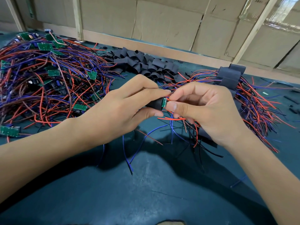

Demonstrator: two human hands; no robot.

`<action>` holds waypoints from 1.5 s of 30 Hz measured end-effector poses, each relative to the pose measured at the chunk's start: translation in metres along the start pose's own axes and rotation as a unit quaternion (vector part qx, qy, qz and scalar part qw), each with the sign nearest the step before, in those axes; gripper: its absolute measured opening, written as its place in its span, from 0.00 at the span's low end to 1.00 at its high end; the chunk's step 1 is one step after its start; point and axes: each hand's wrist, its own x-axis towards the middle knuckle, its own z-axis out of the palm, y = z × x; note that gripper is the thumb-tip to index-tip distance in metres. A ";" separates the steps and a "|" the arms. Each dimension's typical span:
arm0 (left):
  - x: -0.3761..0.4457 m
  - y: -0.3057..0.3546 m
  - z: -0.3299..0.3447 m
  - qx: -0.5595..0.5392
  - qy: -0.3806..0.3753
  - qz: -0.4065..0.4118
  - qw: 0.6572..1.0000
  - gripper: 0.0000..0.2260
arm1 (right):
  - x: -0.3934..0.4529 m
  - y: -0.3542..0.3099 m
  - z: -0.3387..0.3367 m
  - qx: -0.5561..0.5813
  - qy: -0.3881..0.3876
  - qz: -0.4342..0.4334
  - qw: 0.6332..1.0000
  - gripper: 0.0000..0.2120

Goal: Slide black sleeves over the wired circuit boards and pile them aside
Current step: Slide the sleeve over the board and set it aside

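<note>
My left hand (129,104) is shut on a black sleeve (155,105) at mid-table. A green circuit board (164,102) pokes out of the sleeve's right end, and most of the board is hidden inside. My right hand (203,108) pinches that board's end and its red and blue wires (172,119). A heap of bare wired boards (48,75) covers the left of the table. Loose black sleeves (146,64) lie piled at the back centre. Sleeved boards (230,75) with trailing wires are stacked to the right.
The dark green table mat (146,184) stretches toward me below my hands. A wooden ledge (162,47) and cardboard panels (162,21) close off the back. Small black sleeve scraps (290,101) lie at the far right.
</note>
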 end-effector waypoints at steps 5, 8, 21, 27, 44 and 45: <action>0.000 0.002 0.000 0.016 0.007 -0.006 1.000 0.17 | -0.001 -0.003 0.003 0.017 0.003 0.006 1.000 0.06; -0.001 0.001 0.001 0.019 0.007 -0.012 1.000 0.16 | -0.001 -0.003 0.005 0.008 0.007 0.008 1.000 0.07; -0.002 0.002 0.008 0.007 -0.018 -0.004 1.000 0.19 | -0.005 0.006 0.009 -0.201 0.070 -0.059 0.975 0.08; -0.001 0.007 0.006 0.022 -0.043 -0.043 0.998 0.23 | -0.006 0.005 0.010 -0.179 0.085 -0.083 0.977 0.08; -0.002 0.012 0.004 0.001 -0.055 -0.098 0.994 0.21 | 0.009 0.007 0.009 -0.383 0.036 -0.186 0.904 0.03; -0.001 0.013 0.004 0.001 -0.054 -0.098 0.994 0.21 | 0.020 0.010 0.009 -0.429 -0.025 -0.079 0.900 0.05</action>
